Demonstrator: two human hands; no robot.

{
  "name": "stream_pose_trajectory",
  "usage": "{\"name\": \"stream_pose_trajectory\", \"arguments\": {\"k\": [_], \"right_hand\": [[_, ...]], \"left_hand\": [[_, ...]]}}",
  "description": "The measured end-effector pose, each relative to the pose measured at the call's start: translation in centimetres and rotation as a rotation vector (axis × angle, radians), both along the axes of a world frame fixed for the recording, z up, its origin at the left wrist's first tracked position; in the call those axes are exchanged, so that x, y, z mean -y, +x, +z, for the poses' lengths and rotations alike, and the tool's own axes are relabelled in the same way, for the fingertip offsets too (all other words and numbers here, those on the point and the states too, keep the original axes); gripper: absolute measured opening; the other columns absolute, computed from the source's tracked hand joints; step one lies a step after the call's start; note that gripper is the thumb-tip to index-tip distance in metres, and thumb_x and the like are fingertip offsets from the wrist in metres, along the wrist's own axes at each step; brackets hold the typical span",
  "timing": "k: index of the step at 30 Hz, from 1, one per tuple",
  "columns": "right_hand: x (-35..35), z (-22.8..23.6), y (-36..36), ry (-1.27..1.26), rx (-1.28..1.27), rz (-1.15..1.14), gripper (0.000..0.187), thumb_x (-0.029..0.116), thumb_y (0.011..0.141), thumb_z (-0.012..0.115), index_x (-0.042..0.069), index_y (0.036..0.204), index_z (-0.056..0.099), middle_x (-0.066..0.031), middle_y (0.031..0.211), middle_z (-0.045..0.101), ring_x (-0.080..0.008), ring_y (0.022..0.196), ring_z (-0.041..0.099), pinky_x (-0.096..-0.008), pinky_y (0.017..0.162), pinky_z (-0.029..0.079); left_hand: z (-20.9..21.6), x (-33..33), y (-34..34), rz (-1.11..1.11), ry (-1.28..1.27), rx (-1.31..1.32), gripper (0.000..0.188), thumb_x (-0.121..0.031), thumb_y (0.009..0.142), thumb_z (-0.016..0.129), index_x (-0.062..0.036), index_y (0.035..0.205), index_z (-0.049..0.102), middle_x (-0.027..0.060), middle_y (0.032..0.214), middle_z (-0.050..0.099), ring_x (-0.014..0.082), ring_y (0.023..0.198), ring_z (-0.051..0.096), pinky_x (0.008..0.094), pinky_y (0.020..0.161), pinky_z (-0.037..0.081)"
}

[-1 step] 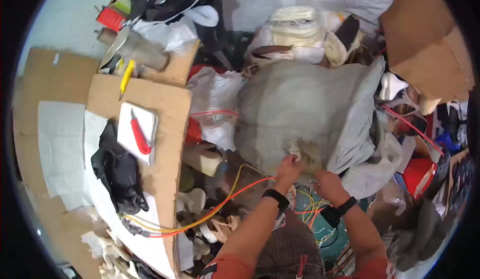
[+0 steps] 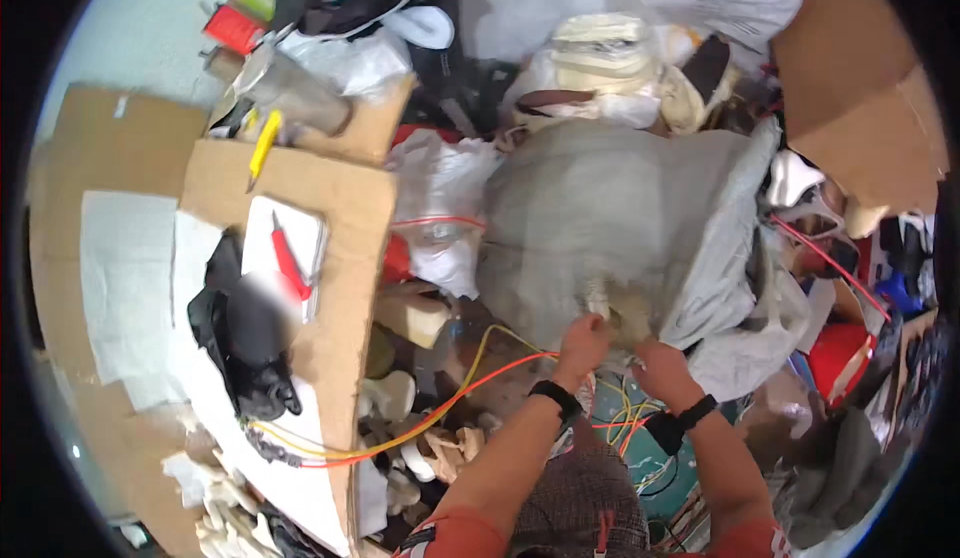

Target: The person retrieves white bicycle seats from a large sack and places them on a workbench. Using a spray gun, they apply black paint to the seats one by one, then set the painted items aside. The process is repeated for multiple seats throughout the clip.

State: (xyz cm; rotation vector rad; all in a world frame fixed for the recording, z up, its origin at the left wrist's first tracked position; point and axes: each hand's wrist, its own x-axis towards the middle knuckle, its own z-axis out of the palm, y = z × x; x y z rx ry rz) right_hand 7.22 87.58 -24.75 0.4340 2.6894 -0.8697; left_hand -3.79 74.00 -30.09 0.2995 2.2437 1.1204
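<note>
As before, both hands (image 2: pixel 625 353) gripping sack (image 2: pixel 600 218)

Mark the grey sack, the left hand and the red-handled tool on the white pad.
grey sack (image 2: pixel 600 208): head view, middle of its bulging front.
left hand (image 2: pixel 583 343): head view, back of the hand at the sack's lower edge.
red-handled tool (image 2: pixel 290 263): head view, middle of the handle.

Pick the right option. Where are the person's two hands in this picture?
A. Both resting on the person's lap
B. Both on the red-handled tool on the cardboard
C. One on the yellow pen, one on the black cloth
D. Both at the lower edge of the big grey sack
D: the left hand and the right hand both grip the lower edge of the grey sack, far from the red-handled tool on the cardboard.
</note>
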Motion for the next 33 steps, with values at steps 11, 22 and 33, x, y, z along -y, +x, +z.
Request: {"name": "stream_pose_trajectory", "arguments": {"k": [11, 22, 33], "right_hand": [[4.6, 3.6, -3.5, -0.062, -0.206, -0.019, 0.039, 0.005, 0.073, 0.066, 0.000, 0.110, 0.055, -0.0215, 0.106, 0.058, -0.0353, 0.102, 0.055, -0.0407, 0.084, 0.047], [29.4, 22.0, -31.4, -0.146, -0.808, 0.277, 0.049, 0.032, 0.071, 0.071, 0.004, 0.109, 0.054, -0.0160, 0.090, 0.059, -0.0323, 0.087, 0.057, -0.0421, 0.076, 0.046], [19.8, 24.6, -27.9, -0.661, -0.307, 0.010, 0.041, 0.008, 0.087, 0.048, 0.002, 0.128, 0.043, -0.0056, 0.101, 0.060, -0.0106, 0.078, 0.056, -0.0254, 0.063, 0.047]], "left_hand": [[5.8, 25.5, 5.9, -0.080, -0.008, 0.012, 0.026, -0.019, 0.089, 0.054, -0.0015, 0.107, 0.055, 0.0092, 0.104, 0.059, 0.0210, 0.091, 0.059, 0.0327, 0.079, 0.047], [14.7, 36.7, 5.8, 0.349, 0.195, 0.161, 0.032, -0.022, 0.083, 0.061, -0.0054, 0.110, 0.059, 0.0112, 0.092, 0.064, 0.0185, 0.079, 0.062, 0.0311, 0.073, 0.049], [13.6, 32.0, 1.3, 0.126, 0.383, 0.262, 0.020, -0.014, 0.084, 0.060, -0.0053, 0.101, 0.057, 0.0083, 0.088, 0.064, 0.0172, 0.079, 0.062, 0.0293, 0.069, 0.049]]}}
